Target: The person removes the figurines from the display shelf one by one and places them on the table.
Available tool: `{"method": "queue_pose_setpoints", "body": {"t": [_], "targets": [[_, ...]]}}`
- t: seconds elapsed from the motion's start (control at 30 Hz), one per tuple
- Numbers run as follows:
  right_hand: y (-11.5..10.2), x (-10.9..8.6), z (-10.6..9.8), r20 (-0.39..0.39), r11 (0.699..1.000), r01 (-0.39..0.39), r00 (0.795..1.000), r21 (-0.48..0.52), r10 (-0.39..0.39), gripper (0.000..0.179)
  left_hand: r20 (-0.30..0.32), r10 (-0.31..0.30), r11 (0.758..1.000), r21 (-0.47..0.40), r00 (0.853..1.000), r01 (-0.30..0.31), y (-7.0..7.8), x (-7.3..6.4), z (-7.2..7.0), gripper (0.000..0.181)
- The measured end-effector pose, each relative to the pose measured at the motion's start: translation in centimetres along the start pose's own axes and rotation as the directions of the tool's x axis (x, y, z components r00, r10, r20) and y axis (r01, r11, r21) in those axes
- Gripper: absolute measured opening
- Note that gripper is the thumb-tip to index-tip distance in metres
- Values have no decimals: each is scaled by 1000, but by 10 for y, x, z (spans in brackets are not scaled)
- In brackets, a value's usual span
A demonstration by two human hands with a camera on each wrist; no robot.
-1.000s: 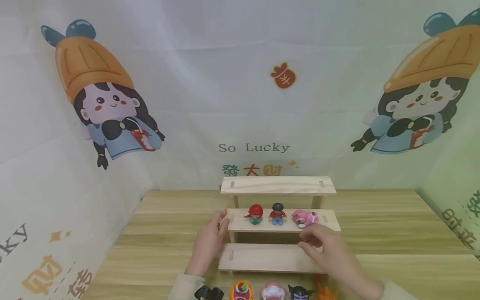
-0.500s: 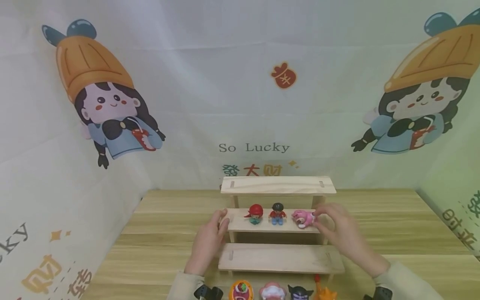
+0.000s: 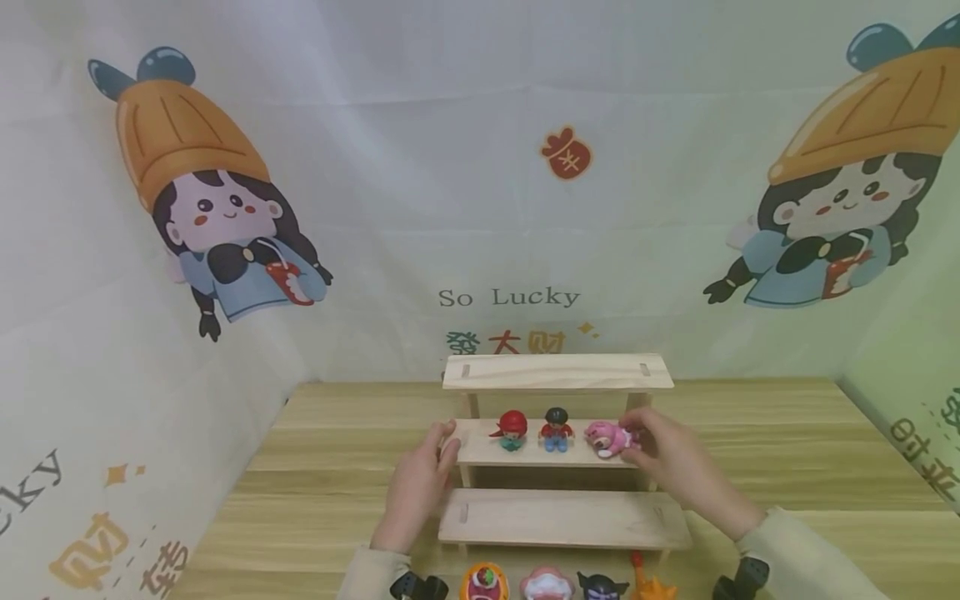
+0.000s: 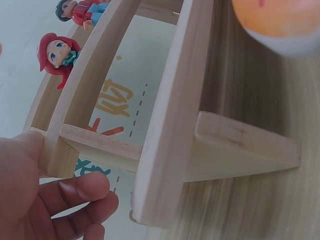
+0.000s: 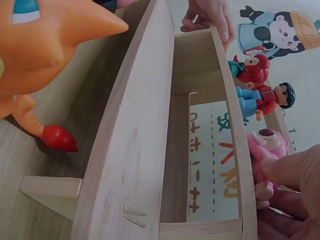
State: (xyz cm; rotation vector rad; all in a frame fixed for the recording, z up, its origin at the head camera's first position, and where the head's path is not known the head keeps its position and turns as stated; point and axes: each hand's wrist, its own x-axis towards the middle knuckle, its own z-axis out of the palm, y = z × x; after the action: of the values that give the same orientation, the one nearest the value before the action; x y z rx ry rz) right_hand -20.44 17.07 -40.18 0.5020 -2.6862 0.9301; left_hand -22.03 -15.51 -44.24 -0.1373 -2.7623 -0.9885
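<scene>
On the pale cloth backdrop (image 3: 375, 208) we list: "So Lucky" (image 3: 510, 297), dark print, centre; below it, 發大财 (image 3: 505, 342) in teal, red and gold, its foot hidden by the wooden shelf (image 3: 558, 371); one red pouch emblem (image 3: 567, 154) bearing a pale currency-like sign. At left we record a cropped "cky" (image 3: 32, 485), gold 财 (image 3: 90, 550) and dark 转 (image 3: 165, 568); at right, tilted 时来 (image 3: 922, 457). Through the shelf, both wrist views repeat 發大财; the right wrist's darker line we cannot fully read.
</scene>
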Motion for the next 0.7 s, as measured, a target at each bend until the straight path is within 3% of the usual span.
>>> {"method": "queue_pose_setpoints", "body": {"t": [0.4, 0.7], "targets": [[2, -7, 3, -77, 997, 80, 994, -13, -81, 28, 7, -7, 1000, 5, 1000, 7, 2, 0, 0, 36], [-15, -29, -3, -82, 996, 69, 994, -60, -74, 30, 11, -7, 1000, -9, 1000, 7, 1, 0, 0, 37]]}}
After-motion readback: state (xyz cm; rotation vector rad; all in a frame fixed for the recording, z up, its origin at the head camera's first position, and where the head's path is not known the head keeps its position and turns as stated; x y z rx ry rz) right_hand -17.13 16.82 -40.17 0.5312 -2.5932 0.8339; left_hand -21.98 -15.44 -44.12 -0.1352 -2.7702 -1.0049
